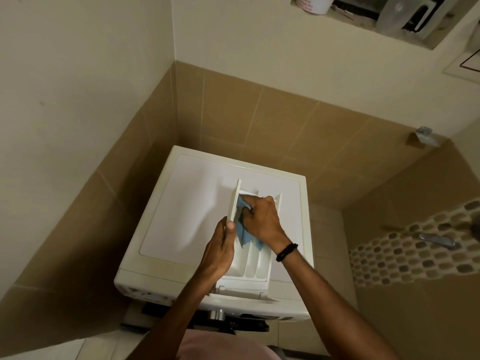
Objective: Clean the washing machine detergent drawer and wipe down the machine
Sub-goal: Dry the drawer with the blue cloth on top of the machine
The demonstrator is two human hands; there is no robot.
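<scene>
Drawer (250, 266): lying on top of the machine (187, 203).
Left hand (219, 252): gripping the drawer's left wall.
Right hand (262, 220): pressing a blue cloth (245, 237) into the drawer's far end.
Cloth: trailing towards the person.

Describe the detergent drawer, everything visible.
The detergent drawer is white, plastic-looking, long and open-topped. It is out of its slot and lies lengthwise on top of the washing machine, with its near end at the front edge. Thin dividers split it into three lengthwise compartments. The left hand grips its left wall. The right hand holds a blue cloth inside the far part, hiding that area. Whether it rests fully flat cannot be told.
</scene>
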